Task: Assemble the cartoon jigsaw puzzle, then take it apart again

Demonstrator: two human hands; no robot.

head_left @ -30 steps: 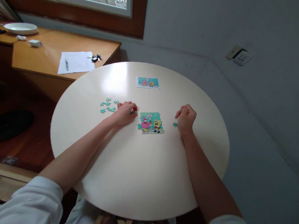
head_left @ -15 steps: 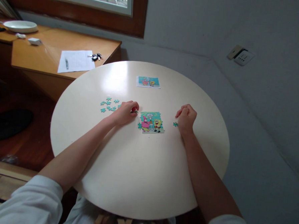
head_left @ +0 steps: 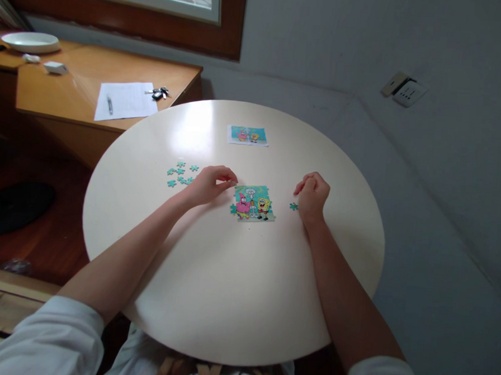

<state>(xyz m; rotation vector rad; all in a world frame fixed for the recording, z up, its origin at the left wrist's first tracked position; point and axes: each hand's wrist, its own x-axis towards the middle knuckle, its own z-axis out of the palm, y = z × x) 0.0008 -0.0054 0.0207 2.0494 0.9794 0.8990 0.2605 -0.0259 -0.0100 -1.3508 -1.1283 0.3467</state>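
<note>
The partly assembled jigsaw puzzle [head_left: 252, 203] lies flat on the round white table, its picture of cartoon figures facing up. My left hand [head_left: 214, 183] is at the puzzle's upper left corner, thumb and fingers pinched on a puzzle piece that they mostly hide. Curled into a loose fist, my right hand [head_left: 314, 195] rests on the table to the right of the puzzle, with nothing visible in it. Just left of that fist lies a single loose puzzle piece [head_left: 293, 206]. Several greenish loose pieces [head_left: 181, 171] are scattered left of my left hand, which partly covers the group.
A small reference picture [head_left: 248, 135] lies beyond the puzzle on the round table [head_left: 244, 299]. At the back left, a wooden desk [head_left: 79, 97] holds a paper sheet [head_left: 129, 100] with a pen, keys [head_left: 158, 93], a white box [head_left: 55, 67] and a white plate [head_left: 31, 42].
My left hand has moved slightly right to the puzzle's upper left corner, and the piece seen under its fingers has left the table spot. My right hand has stayed in place.
</note>
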